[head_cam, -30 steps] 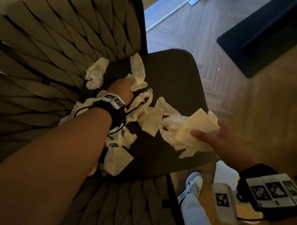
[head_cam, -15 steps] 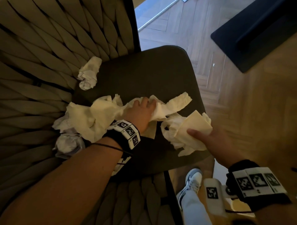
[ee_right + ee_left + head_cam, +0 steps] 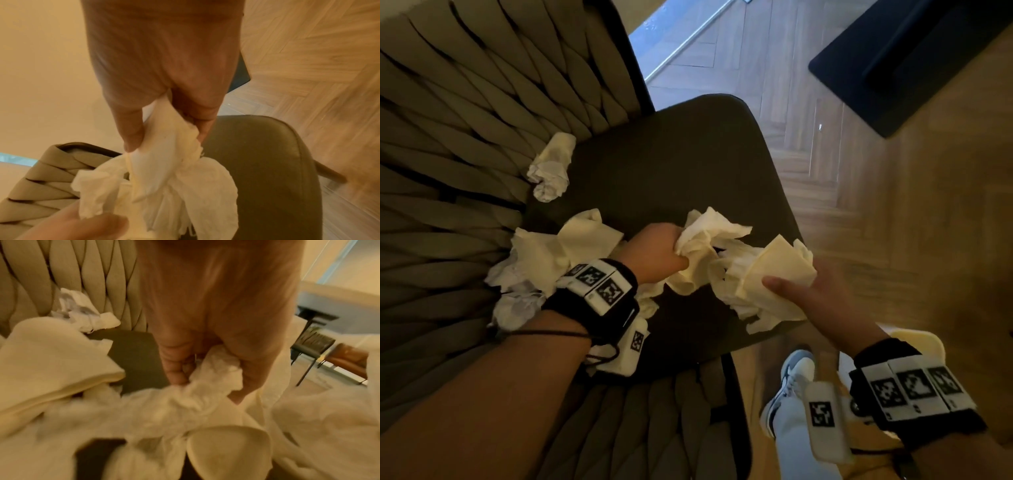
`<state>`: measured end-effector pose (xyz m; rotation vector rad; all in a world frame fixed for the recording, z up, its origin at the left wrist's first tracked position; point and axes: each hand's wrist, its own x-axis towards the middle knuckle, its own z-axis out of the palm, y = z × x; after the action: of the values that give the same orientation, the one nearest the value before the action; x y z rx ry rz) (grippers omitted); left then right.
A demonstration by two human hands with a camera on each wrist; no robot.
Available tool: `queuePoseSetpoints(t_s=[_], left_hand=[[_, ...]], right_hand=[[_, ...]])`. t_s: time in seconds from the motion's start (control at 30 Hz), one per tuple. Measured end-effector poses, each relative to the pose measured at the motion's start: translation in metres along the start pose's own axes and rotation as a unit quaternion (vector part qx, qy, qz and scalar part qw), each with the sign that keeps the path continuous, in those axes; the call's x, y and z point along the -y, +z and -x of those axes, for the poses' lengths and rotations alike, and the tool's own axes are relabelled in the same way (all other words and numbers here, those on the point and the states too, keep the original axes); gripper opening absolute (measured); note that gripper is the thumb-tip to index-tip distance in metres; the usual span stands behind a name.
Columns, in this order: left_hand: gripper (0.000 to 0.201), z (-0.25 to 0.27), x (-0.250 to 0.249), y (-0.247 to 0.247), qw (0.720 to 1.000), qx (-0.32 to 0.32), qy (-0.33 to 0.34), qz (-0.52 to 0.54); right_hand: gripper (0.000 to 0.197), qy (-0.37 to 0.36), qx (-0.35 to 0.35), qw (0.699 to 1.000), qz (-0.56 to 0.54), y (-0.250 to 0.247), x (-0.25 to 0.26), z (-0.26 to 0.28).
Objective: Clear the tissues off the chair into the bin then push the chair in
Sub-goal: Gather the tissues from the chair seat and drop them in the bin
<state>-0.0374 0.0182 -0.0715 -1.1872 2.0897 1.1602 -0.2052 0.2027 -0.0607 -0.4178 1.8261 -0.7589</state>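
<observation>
A chair with a dark seat (image 3: 674,164) and a woven beige back (image 3: 465,120) fills the head view. My left hand (image 3: 657,253) grips a bunch of white tissues (image 3: 709,236) over the seat's middle; the left wrist view shows its fingers (image 3: 174,369) curled into the tissues (image 3: 195,394). My right hand (image 3: 811,298) holds another bunch of tissues (image 3: 770,274) at the seat's front edge, pinched between thumb and fingers (image 3: 131,129). More tissues (image 3: 544,260) lie by my left wrist. One crumpled tissue (image 3: 551,171) sits against the chair back. No bin is in view.
Herringbone wood floor (image 3: 893,205) lies right of the chair. A dark mat or base (image 3: 914,58) is at the upper right. My shoe (image 3: 791,380) stands on the floor below the seat's front edge.
My left hand swept from the back of the seat toward the front, gathering tissues into a bunch near my right hand. The right hand kept its tissues and stayed at the seat's edge.
</observation>
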Motion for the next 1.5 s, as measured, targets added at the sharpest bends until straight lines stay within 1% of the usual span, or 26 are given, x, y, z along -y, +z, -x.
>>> queuePoseSetpoints(t_s=[0.07, 0.1, 0.2, 0.27, 0.37, 0.43, 0.5, 0.6, 0.67, 0.73, 0.83, 0.87, 0.97, 1.0, 1.03, 1.07, 1.13, 1.2, 1.27, 1.33, 1.43, 1.5], left_hand=[[0.016, 0.017, -0.022, -0.001, 0.998, -0.009, 0.03, 0.046], [0.018, 0.024, -0.036, 0.001, 0.997, -0.005, 0.053, 0.06], [0.025, 0.039, -0.084, 0.017, 0.99, 0.027, 0.115, 0.084], [0.025, 0.042, -0.118, 0.038, 0.984, 0.046, 0.157, 0.077], [0.029, 0.042, -0.172, 0.083, 0.967, 0.087, 0.228, 0.075], [0.033, 0.037, -0.206, 0.122, 0.957, 0.119, 0.259, 0.053], [0.036, 0.032, -0.238, 0.166, 0.95, 0.147, 0.275, 0.006], [0.031, 0.017, -0.265, 0.237, 0.942, 0.17, 0.288, -0.026], [0.032, 0.004, -0.274, 0.286, 0.944, 0.183, 0.272, -0.042], [0.034, -0.011, -0.277, 0.332, 0.95, 0.196, 0.235, -0.054], [0.031, -0.04, -0.277, 0.395, 0.961, 0.193, 0.188, -0.064], [0.03, -0.051, -0.276, 0.413, 0.965, 0.186, 0.175, -0.065], [0.028, -0.08, -0.277, 0.456, 0.982, 0.148, 0.114, -0.026], [0.024, -0.088, -0.277, 0.468, 0.987, 0.133, 0.085, 0.002], [0.02, -0.096, -0.277, 0.479, 0.991, 0.12, 0.053, 0.033], [0.016, -0.103, -0.277, 0.488, 0.992, 0.111, 0.022, 0.062], [0.02, -0.114, -0.277, 0.505, 0.989, 0.097, -0.027, 0.107], [0.026, -0.124, -0.274, 0.52, 0.988, 0.099, -0.045, 0.113], [0.032, -0.13, -0.271, 0.531, 0.982, 0.121, -0.058, 0.13], [0.043, -0.132, -0.269, 0.537, 0.973, 0.155, -0.08, 0.152], [0.059, -0.132, -0.262, 0.535, 0.965, 0.2, -0.102, 0.138], [0.062, -0.131, -0.257, 0.529, 0.958, 0.215, -0.118, 0.146]], right_hand=[[0.061, -0.001, 0.002, 1.0, -0.02, -0.014, -0.005, 0.016], [0.058, 0.0, -0.003, 0.999, -0.032, -0.022, -0.008, 0.025], [0.033, -0.022, -0.035, 0.997, -0.072, -0.052, -0.019, 0.06], [0.025, -0.018, -0.062, 0.994, -0.084, -0.076, -0.032, 0.083], [0.028, 0.012, -0.107, 0.991, -0.083, -0.113, -0.062, 0.114], [0.029, 0.033, -0.15, 0.984, -0.09, -0.138, -0.091, 0.132], [0.024, 0.059, -0.186, 0.975, -0.105, -0.16, -0.125, 0.147], [0.015, 0.102, -0.221, 0.963, -0.118, -0.185, -0.177, 0.16], [0.019, 0.116, -0.219, 0.962, -0.112, -0.199, -0.216, 0.158], [0.022, 0.139, -0.225, 0.96, -0.097, -0.208, -0.257, 0.147], [0.016, 0.191, -0.23, 0.95, -0.084, -0.215, -0.322, 0.118], [0.019, 0.208, -0.227, 0.948, -0.079, -0.215, -0.341, 0.104], [0.043, 0.237, -0.239, 0.94, -0.056, -0.214, -0.389, 0.067], [0.046, 0.235, -0.239, 0.941, -0.04, -0.214, -0.401, 0.056], [0.043, 0.231, -0.24, 0.942, -0.037, -0.213, -0.411, 0.047], [0.04, 0.234, -0.235, 0.943, -0.04, -0.211, -0.417, 0.039], [0.043, 0.239, -0.219, 0.946, -0.031, -0.204, -0.431, 0.024], [0.051, 0.237, -0.187, 0.953, -0.039, -0.195, -0.442, 0.015], [0.059, 0.222, -0.157, 0.96, -0.059, -0.19, -0.451, 0.011], [0.058, 0.205, -0.154, 0.963, -0.079, -0.191, -0.451, 0.012], [0.062, 0.221, -0.122, 0.964, -0.084, -0.195, -0.446, 0.022], [0.066, 0.237, -0.117, 0.961, -0.075, -0.196, -0.445, 0.029]])
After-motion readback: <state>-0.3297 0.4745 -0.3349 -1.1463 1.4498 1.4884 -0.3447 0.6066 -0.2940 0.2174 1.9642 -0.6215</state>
